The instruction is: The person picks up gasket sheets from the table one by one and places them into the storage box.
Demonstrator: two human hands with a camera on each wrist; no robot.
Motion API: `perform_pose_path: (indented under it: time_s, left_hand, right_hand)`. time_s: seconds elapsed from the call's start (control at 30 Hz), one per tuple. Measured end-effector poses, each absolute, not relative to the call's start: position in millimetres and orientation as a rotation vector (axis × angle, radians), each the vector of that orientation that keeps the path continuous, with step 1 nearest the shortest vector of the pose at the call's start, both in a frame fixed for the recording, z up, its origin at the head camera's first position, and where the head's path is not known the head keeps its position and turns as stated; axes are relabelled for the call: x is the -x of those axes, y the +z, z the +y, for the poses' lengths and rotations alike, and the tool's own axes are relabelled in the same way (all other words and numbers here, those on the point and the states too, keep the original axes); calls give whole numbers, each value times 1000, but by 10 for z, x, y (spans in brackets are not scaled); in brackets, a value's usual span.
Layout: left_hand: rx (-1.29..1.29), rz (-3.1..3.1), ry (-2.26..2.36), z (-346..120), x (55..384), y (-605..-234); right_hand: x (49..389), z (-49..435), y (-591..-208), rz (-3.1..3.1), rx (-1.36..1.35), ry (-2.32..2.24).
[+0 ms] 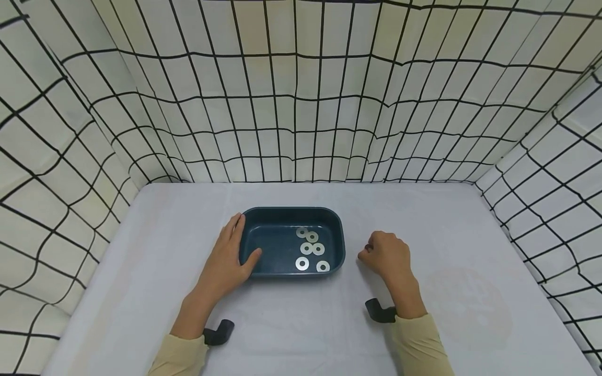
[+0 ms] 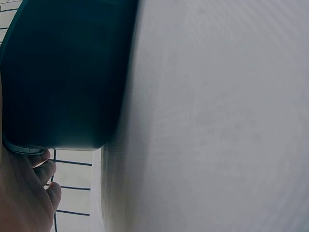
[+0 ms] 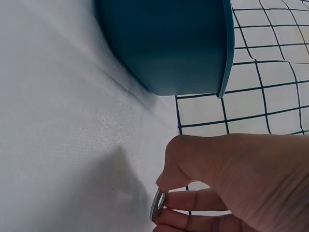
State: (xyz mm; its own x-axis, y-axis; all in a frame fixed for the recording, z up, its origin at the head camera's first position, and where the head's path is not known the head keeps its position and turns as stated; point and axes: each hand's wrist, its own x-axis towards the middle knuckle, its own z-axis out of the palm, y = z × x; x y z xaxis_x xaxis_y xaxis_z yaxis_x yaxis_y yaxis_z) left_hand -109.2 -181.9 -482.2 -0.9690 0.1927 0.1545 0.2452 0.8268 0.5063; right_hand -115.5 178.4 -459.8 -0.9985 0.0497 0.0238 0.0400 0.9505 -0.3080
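A dark teal rectangular tray (image 1: 270,253) sits on the white cloth, with several flat metal washers (image 1: 302,263) lying in its right half. At the tray's left end my left hand (image 1: 226,263) holds the wall, thumb over the near rim and fingers along the outside. In the left wrist view the fingers (image 2: 46,171) show past the tray's end. To the right of the tray, over the cloth, my right hand (image 1: 388,253) pinches one washer (image 3: 155,207) between thumb and fingertips, its hole visible edge-on in the right wrist view.
White cloth (image 1: 291,324) covers the tabletop. Black grid netting (image 1: 294,115) over pale panels stands at the back and both sides. A black wrist mount (image 1: 220,332) juts out by the left sleeve, and another mount (image 1: 378,312) by the right.
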Motion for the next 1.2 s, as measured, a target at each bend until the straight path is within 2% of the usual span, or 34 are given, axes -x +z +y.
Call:
perform_pose_path:
  time_s: [0.8,1.2]
  left_hand:
    - [355,-2909,-837,-1819,1089,-4826]
    - [360,-2907,-829,-1820,1094,-4830]
  right_hand:
    - [1220,1696,-4670,-2899,-280,628]
    - [1231,1708,-4656,-2837,-313,632]
